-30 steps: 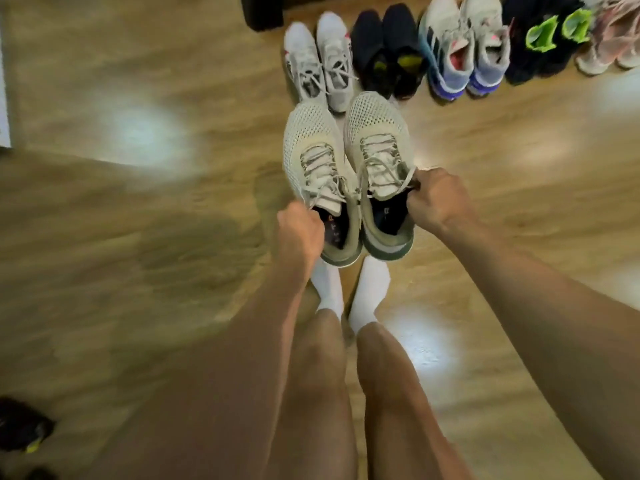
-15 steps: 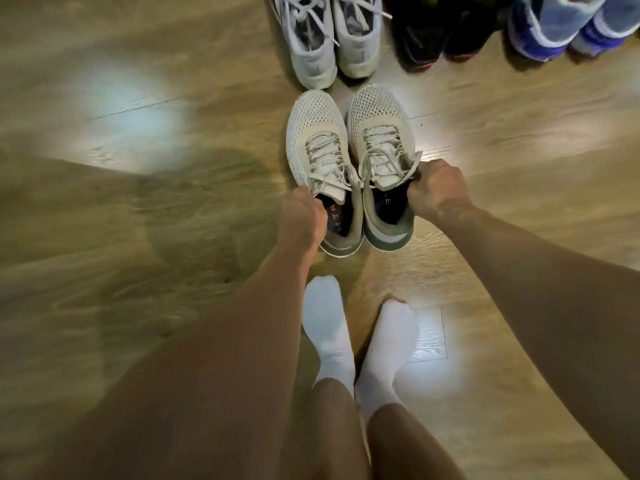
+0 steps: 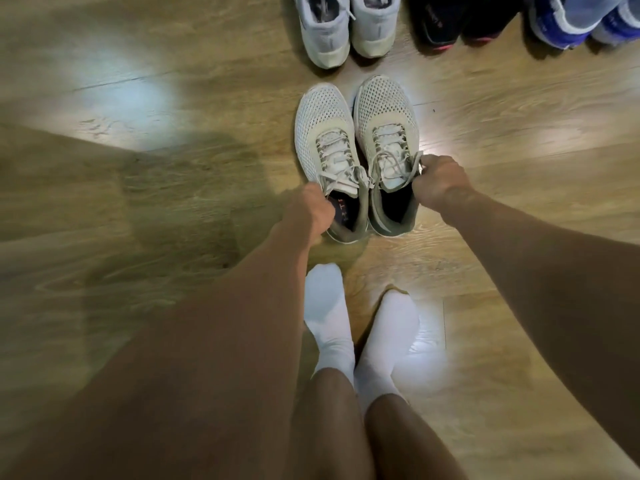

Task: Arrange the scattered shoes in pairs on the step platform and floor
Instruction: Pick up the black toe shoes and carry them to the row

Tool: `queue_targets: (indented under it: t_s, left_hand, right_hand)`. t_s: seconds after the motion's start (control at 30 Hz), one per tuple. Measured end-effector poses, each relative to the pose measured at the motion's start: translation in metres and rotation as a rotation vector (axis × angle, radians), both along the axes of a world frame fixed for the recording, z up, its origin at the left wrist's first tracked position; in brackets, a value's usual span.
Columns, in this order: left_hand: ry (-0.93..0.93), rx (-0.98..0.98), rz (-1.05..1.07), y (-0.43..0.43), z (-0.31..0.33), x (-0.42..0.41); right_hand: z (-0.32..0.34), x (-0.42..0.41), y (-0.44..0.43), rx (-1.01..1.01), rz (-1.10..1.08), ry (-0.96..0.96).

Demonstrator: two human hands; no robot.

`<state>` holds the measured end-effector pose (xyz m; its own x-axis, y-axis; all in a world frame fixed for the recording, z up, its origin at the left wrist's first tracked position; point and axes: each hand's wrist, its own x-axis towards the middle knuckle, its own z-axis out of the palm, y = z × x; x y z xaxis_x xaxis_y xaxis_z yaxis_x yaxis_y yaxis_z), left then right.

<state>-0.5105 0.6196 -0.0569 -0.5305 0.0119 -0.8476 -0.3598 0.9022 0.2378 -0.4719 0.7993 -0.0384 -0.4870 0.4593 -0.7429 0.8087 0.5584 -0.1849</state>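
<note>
Gripping the left mesh shoe (image 3: 322,133) at the outer rim of its collar, the left hand (image 3: 311,213) has its fingers (image 3: 320,199) curled round the edge at about 8 o'clock of that shoe, knuckles up and fingertips tucked into the dark opening. The right hand (image 3: 438,183) does the same to the right mesh shoe (image 3: 382,112): its fingers (image 3: 427,164) close on the collar at roughly 4 o'clock of that shoe, with a loose lace end passing just by them. The two cream shoes sit side by side, touching along their inner edges, toes pointing to 12 o'clock and heels towards the person. They appear to rest on the floor (image 3: 173,188), though motion blur makes it hard to tell whether the soles are fully down.

Straight off the toes, at 12 o'clock, a pale grey pair (image 3: 325,32) stands heels towards the camera, near the mesh toes but apart from them. At about 1 o'clock a black pair (image 3: 440,22) continues the row, and a blue pair (image 3: 561,22) follows at 2 o'clock, both cut off by the top edge. At 6 o'clock of the held shoes the person's feet in white socks (image 3: 327,306) stand close together, bare shins below them.

Wood-grain planks in a warm brown cover the floor, with bright patches of reflected light (image 3: 121,98) at 10 o'clock and beside the right sock.
</note>
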Motion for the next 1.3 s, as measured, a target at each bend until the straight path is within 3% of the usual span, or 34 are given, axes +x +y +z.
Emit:
queue_targets:
  t_s: [0.23,0.5,0.67,0.83,1.03,1.3]
  left_hand:
    - [0.168,0.105,0.014,0.004,0.147,-0.016]
    - [0.533,0.262,0.019,-0.041,0.443,-0.046]
    - [0.798,0.236,0.083,-0.103,0.608,-0.017]
    - [0.993,0.189,0.19,-0.164,0.741,0.044]
    - [1.171,0.031,0.351,-0.241,0.842,0.145]
    - [1.234,-0.239,0.654,-0.361,0.897,0.303]
  right_hand:
    - [0.144,-0.027,-0.037,-0.084,0.209,0.157]
    - [0.426,-0.054,-0.086,-0.174,0.482,0.527]
    - [0.589,-0.035,-0.118,-0.17,0.711,0.723]
    - [0.71,0.005,-0.165,-0.232,0.933,0.886]
    - [0.814,0.049,-0.253,-0.327,1.259,1.009]
    - [0.887,0.149,-0.41,-0.53,1.624,1.12]
